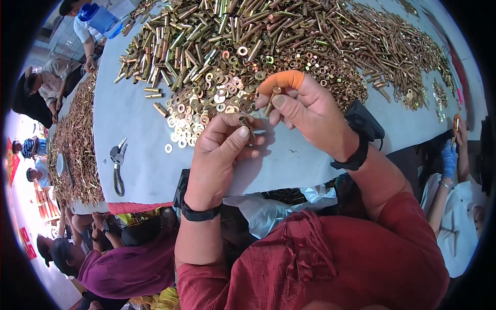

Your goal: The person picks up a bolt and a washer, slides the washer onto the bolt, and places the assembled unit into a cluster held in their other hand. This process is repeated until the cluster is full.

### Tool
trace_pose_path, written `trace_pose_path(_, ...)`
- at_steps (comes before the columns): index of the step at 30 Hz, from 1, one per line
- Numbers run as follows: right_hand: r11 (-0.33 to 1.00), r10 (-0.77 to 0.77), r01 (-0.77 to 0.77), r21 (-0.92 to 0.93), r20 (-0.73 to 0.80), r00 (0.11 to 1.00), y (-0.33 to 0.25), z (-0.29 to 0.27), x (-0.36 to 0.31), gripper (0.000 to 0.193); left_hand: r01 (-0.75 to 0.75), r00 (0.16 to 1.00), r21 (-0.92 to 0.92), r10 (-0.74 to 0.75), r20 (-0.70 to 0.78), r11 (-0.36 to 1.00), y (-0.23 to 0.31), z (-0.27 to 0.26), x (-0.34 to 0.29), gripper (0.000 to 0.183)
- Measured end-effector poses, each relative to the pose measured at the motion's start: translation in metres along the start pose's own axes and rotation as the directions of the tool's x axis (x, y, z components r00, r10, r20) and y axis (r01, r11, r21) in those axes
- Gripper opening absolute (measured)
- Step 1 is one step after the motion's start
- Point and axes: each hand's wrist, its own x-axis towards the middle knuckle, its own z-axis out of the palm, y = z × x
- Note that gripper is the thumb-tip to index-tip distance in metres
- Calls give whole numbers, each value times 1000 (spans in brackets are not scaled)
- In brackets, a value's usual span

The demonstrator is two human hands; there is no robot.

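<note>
Both hands loaded: sleeve left, headed piece right

Left hand [214, 150]: grip is pinching a gold-coloured metal sleeve [243, 121] between thumb and fingers; its open end is showing, your fingers are hiding the rest

Right hand [312, 113]: grip is pinching a short gold-coloured piece [268, 109] with a wider end, thumb opposing the forefinger in its orange finger cover [281, 80]; I can't tell its exact type

Both parts are hanging near each other but apart, over the tabletop [139, 129] at the near edge of the loose washers [219, 94]. Nuts [330, 77] are lying beyond your right hand, long tubes [186, 51] further back; keys [118, 160] are resting off to the left

Handling, my read: you're dealing with light, stiff metal, hardly fragile, but the smooth round walls are probably giving little friction and could be rolling out of a loose pinch. You're best holding the sleeve by its outer wall, keeping fingertips off the open end, and holding the other piece by its shank just below the wider end; the orange cover is likely adding some bite
</note>
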Motion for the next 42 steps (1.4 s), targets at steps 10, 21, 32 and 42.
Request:
trace_pose_path(10,977,-35,30,210,21,999,-14,11,-8,23,49,997,-61,-45,69,997,2,-7,-1,12)
trace_pose_path(21,965,-237,234,119,11,971,0,24,-19,22,-127,992,-388,107,-73,913,7,-11,-4,10)
trace_pose_path(32,941,-323,323,-100,12,946,3,20,-13,20,-119,993,-362,118,-25,924,5,-15,-2,14)
trace_pose_path(42,800,-76,82,-594,35,996,3,10,-20,16,-199,979,-94,195,-56,975,0,-4,1,18)
